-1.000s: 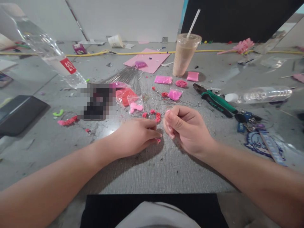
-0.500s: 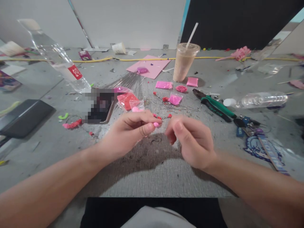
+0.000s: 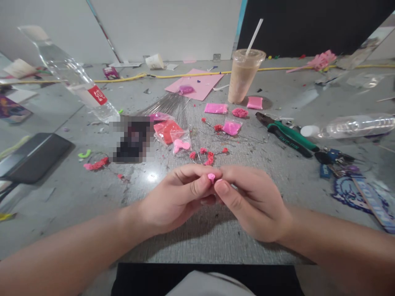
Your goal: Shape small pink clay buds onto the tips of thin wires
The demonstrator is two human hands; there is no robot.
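A small lump of pink modelling clay (image 3: 211, 177) is pinched between the thumb and forefinger of my left hand (image 3: 173, 199). My right hand (image 3: 254, 201) is closed, its thumb and fingertips meeting right beside the lump. Whatever sits between those right fingertips is hidden. Just beyond my hands lie wires with red clay bits (image 3: 210, 158) on them. A clear bag with pink clay (image 3: 181, 144) and a bag of red clay (image 3: 166, 131) rest to the left of these.
Pliers with green handles (image 3: 293, 137) lie to the right, near a plastic bottle (image 3: 348, 126). A drink cup with straw (image 3: 245, 78) stands behind pink packets (image 3: 216, 108). On the left are a tilted water bottle (image 3: 74, 78), a phone (image 3: 132, 142) and a black device (image 3: 33, 156).
My right hand has moved left to meet my left hand, and its fingers have closed beside the pink clay. Both hands are now slightly nearer to me.
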